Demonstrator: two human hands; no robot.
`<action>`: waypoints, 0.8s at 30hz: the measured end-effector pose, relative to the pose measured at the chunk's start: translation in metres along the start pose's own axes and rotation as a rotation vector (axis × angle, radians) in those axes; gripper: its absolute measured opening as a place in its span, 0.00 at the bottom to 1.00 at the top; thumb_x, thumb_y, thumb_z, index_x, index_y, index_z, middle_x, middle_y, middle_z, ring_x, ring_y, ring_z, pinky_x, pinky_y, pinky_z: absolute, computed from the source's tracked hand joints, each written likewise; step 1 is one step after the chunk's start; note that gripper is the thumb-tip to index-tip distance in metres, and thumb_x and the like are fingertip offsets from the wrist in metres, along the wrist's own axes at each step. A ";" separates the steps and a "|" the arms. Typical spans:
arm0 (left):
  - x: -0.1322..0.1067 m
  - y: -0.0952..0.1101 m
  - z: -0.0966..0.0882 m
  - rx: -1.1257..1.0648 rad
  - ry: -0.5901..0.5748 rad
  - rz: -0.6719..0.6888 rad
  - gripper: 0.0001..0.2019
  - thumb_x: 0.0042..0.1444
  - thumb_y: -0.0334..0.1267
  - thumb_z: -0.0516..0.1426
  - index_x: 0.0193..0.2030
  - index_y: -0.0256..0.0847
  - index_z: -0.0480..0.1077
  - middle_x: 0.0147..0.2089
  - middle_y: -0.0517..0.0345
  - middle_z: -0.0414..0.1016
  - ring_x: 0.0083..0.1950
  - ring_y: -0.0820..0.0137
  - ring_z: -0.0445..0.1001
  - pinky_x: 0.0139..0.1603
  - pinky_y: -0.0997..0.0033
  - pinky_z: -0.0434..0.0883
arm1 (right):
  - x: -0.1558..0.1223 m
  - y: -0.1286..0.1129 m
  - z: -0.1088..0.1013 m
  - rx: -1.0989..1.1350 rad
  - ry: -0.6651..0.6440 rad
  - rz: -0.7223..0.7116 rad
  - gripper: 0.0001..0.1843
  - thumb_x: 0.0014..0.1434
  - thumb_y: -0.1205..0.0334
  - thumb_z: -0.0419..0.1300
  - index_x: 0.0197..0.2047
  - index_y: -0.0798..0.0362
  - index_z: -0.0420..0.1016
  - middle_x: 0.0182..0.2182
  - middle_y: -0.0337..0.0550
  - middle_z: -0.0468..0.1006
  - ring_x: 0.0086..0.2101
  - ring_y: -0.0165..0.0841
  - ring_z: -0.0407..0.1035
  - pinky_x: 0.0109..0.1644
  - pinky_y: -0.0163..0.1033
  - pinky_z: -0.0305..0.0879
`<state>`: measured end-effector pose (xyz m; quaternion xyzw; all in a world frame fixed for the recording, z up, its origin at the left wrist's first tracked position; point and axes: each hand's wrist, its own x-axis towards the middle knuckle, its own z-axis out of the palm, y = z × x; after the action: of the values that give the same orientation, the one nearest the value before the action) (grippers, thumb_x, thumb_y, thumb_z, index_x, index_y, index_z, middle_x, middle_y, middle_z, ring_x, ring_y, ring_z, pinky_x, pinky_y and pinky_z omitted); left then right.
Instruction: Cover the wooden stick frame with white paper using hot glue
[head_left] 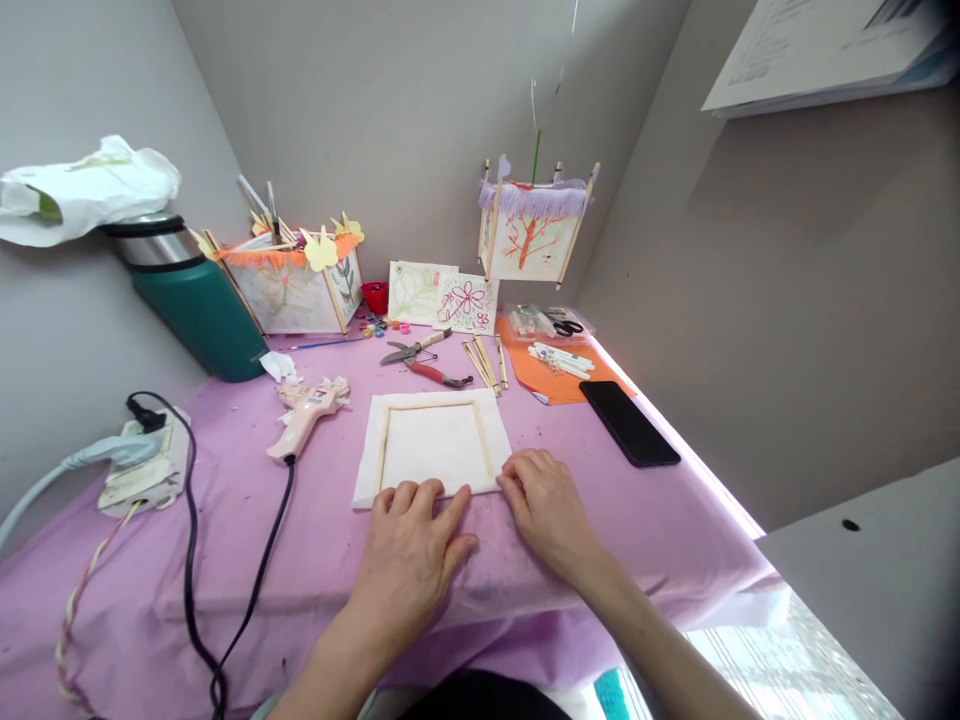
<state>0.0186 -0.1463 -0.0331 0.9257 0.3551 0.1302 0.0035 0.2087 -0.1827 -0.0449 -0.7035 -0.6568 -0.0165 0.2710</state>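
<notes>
A sheet of white paper point(433, 450) lies flat on the purple cloth, with a frame of thin wooden sticks point(482, 440) on top of it. My left hand point(414, 545) rests palm down over the near edge, fingers spread and fingertips pressing on the paper; it covers most of the frame's near side. At the near right corner, my right hand point(546, 505) is closed, thumb and fingertips pinching the paper's edge. Beyond the sheet are red-handled pruning shears point(427, 363) and several short sticks point(486, 362). A pink glue gun point(309, 415) lies to the left.
A black phone point(630, 423) and orange paper point(536, 380) are on the right. A power strip point(146, 465) with cords sits at left, near a leaning green bottle point(199, 300). Decorated paper lanterns stand point(285, 290) at the back and hang point(531, 235) above.
</notes>
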 end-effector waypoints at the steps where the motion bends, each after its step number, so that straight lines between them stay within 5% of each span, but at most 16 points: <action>1: 0.000 0.000 0.000 0.004 0.002 -0.003 0.20 0.62 0.47 0.49 0.59 0.50 0.64 0.50 0.50 0.69 0.46 0.59 0.63 0.46 0.53 0.59 | 0.001 0.000 0.002 -0.040 -0.006 0.002 0.08 0.63 0.66 0.54 0.31 0.54 0.68 0.33 0.45 0.74 0.36 0.37 0.65 0.40 0.42 0.57; 7: -0.001 0.002 0.002 0.004 0.013 -0.043 0.19 0.62 0.48 0.49 0.58 0.51 0.65 0.50 0.52 0.68 0.46 0.60 0.62 0.47 0.54 0.60 | -0.004 -0.004 0.000 -0.079 0.159 -0.009 0.05 0.62 0.65 0.55 0.35 0.55 0.70 0.35 0.47 0.74 0.37 0.38 0.64 0.41 0.43 0.57; 10: -0.002 0.002 0.003 0.002 0.015 -0.043 0.19 0.62 0.48 0.49 0.59 0.50 0.64 0.50 0.52 0.68 0.46 0.60 0.62 0.47 0.55 0.60 | -0.017 -0.012 -0.003 0.033 0.267 -0.137 0.06 0.63 0.67 0.53 0.39 0.55 0.71 0.37 0.46 0.75 0.39 0.37 0.65 0.45 0.44 0.58; 15: -0.002 0.001 0.006 0.008 0.037 -0.028 0.20 0.62 0.48 0.48 0.59 0.48 0.64 0.50 0.51 0.68 0.46 0.60 0.63 0.46 0.54 0.61 | -0.032 -0.024 0.007 0.092 0.145 -0.354 0.15 0.63 0.72 0.50 0.51 0.57 0.69 0.45 0.48 0.76 0.44 0.38 0.66 0.50 0.47 0.57; 24: -0.002 0.002 0.005 0.003 0.045 -0.031 0.19 0.61 0.47 0.51 0.57 0.48 0.65 0.49 0.52 0.69 0.46 0.59 0.64 0.46 0.51 0.64 | -0.020 -0.023 0.012 0.071 0.042 -0.292 0.15 0.61 0.73 0.49 0.48 0.56 0.70 0.42 0.46 0.78 0.41 0.37 0.67 0.52 0.48 0.54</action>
<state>0.0194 -0.1486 -0.0381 0.9170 0.3694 0.1504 -0.0037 0.1803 -0.1961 -0.0545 -0.5900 -0.7464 -0.0472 0.3043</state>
